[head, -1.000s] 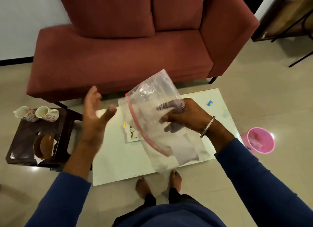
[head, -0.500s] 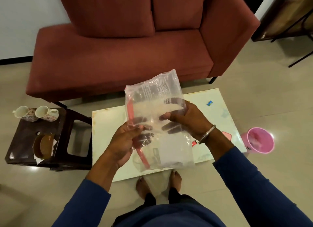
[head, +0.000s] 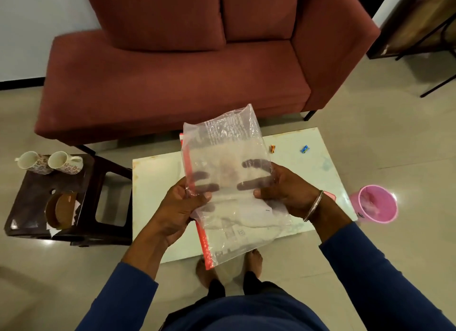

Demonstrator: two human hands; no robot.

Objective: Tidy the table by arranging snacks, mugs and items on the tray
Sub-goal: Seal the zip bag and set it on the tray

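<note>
A clear plastic bag (head: 227,148) with a red strip along its left edge is held up over the white low table (head: 153,182). My left hand (head: 180,207) grips its left side and my right hand (head: 286,192) grips its right side, fingers showing through the plastic. Two wrapped candies, an orange candy (head: 272,148) and a blue candy (head: 305,149), lie on the table's far right. Two floral mugs (head: 49,161) stand on the dark side stool (head: 29,202) at left, with a brown round holder (head: 60,211) in front of them.
A red sofa (head: 172,79) runs along the far side of the table. A pink bin (head: 377,203) stands on the floor at the right. My bare feet (head: 229,266) are just under the table's near edge. A pink item (head: 329,195) peeks out behind my right wrist.
My left hand came in from the open air and took hold of the bag's left side. The bag turned flatter and now hangs between both hands.
</note>
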